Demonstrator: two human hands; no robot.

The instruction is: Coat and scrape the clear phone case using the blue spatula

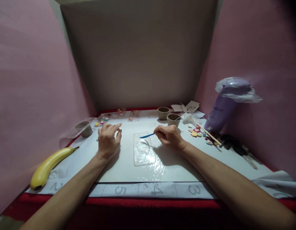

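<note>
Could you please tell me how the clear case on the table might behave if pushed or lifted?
The clear case looks thin, so it is probably light and may flex somewhat. Lying flat, it seems unlikely to roll or tip. Its glossy surface might feel slippery.

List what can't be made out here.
All in the head view:
Grip end of the blue tool: hidden inside the right hand.
Base of the nearer cup: behind the right hand.
Top of the purple container: obscured by plastic wrap; its lettering is only partly readable.
Items in the clear packets at the back: too small to identify.
White sheet at far right: cut off by the picture's edge.
</note>
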